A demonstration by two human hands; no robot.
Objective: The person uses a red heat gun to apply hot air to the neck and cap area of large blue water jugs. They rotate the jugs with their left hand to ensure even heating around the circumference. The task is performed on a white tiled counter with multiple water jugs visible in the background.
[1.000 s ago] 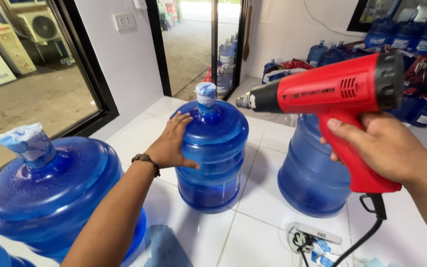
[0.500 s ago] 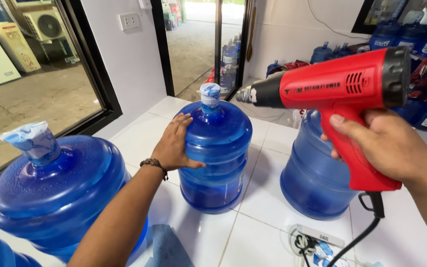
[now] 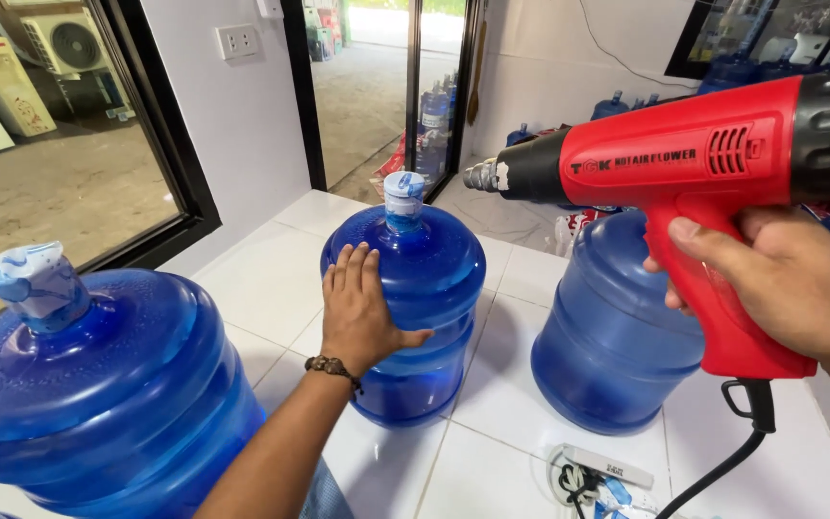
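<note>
Your hands are on a bottle and a heat gun.

Your left hand [image 3: 362, 312] lies flat and open on the middle blue water bottle [image 3: 405, 317]. Your right hand [image 3: 785, 284] grips the red heat gun [image 3: 684, 168], its tip pointing to 9 o'clock, near the bottle's cap [image 3: 402, 197]. Another bottle [image 3: 612, 327] stands at 3 o'clock on the white tiled surface [image 3: 271, 279].

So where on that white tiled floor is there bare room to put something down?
Bare tiles lie between the window wall and the middle bottle, and a strip between it and the right bottle. The power strip crowds the near right.
</note>
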